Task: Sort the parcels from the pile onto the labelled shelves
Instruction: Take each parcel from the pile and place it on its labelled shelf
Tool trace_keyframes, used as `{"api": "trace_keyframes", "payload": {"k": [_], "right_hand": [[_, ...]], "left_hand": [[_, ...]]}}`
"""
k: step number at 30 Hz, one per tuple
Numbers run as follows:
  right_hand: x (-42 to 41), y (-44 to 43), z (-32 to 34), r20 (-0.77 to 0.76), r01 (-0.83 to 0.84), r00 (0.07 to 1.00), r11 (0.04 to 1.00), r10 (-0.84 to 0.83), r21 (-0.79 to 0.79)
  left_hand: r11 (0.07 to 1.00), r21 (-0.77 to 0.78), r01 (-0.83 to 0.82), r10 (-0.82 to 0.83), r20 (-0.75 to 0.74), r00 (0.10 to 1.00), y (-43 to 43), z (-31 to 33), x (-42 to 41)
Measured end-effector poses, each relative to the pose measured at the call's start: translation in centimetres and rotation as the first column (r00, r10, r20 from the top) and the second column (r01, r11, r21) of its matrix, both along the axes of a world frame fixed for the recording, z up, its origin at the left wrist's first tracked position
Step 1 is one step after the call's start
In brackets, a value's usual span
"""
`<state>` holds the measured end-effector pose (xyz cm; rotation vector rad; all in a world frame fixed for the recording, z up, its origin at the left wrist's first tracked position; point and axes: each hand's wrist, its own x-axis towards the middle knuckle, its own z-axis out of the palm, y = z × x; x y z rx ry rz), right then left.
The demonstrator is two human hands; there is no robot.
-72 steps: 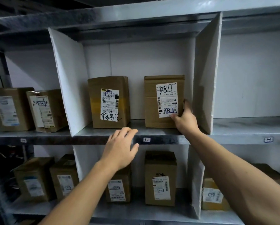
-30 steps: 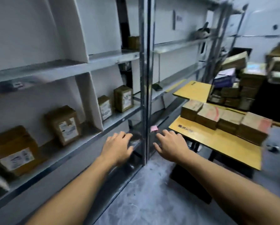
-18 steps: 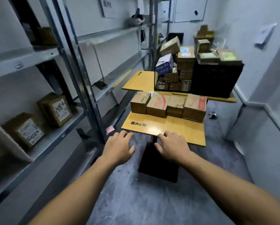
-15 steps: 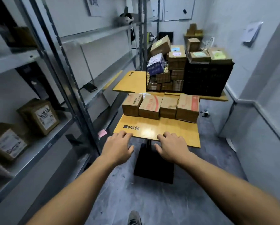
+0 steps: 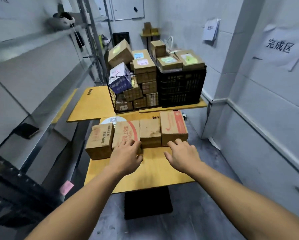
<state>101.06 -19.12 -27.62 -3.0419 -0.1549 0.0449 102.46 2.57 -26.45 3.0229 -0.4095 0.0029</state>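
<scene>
Several cardboard parcels stand in a row on the near yellow table (image 5: 150, 172). From the left: a small box with red print (image 5: 100, 141), a wider red-striped box (image 5: 126, 131), a plain brown box (image 5: 150, 132) and a taller box with red print (image 5: 173, 127). My left hand (image 5: 126, 155) reaches over the table with its fingertips at the striped box's front edge. My right hand (image 5: 181, 156) hovers with relaxed fingers just in front of the tall box. Neither hand holds anything.
Behind, a second yellow table (image 5: 91, 104) carries a wire basket (image 5: 113, 99) and a black crate (image 5: 181, 87), both piled with parcels. Metal shelves (image 5: 41, 37) run along the left. A white wall with paper signs (image 5: 280, 47) closes the right side.
I let go of the shelved parcel, turned right away from the shelves, and moved up to the yellow table. Both hands now reach the row of boxes.
</scene>
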Motion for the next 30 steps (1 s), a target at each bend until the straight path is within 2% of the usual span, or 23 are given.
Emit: {"api": "trace_keyframes", "payload": {"k": [6, 11, 16, 21, 30], "right_hand": [[4.8, -3.9, -2.0, -0.064, 0.144, 0.988, 0.989, -0.142, 0.035], [9.7, -6.6, -3.6, -0.107, 0.181, 0.98, 0.979, -0.17, 0.099], [14.3, -9.4, -5.6, -0.179, 0.202, 0.969, 0.96, -0.168, 0.195], [18.6, -11.0, -8.1, -0.259, 0.212, 0.957, 0.925, -0.131, 0.316], [20.6, -11.7, -11.3, -0.348, 0.32, 0.929, 0.746, -0.126, 0.584]], "left_hand": [[0.995, -0.054, 0.085, -0.087, -0.044, 0.995, -4.7, -1.3, 6.6], [0.994, -0.05, 0.1, -0.104, -0.083, 0.991, -8.8, -2.6, 11.8], [0.998, -0.053, 0.015, -0.026, -0.21, 0.977, -12.2, -5.4, 15.6], [0.993, -0.066, -0.101, 0.08, -0.275, 0.958, -14.3, -8.0, 18.2], [0.938, -0.157, -0.309, 0.263, -0.259, 0.929, -16.5, -10.3, 18.2]]}}
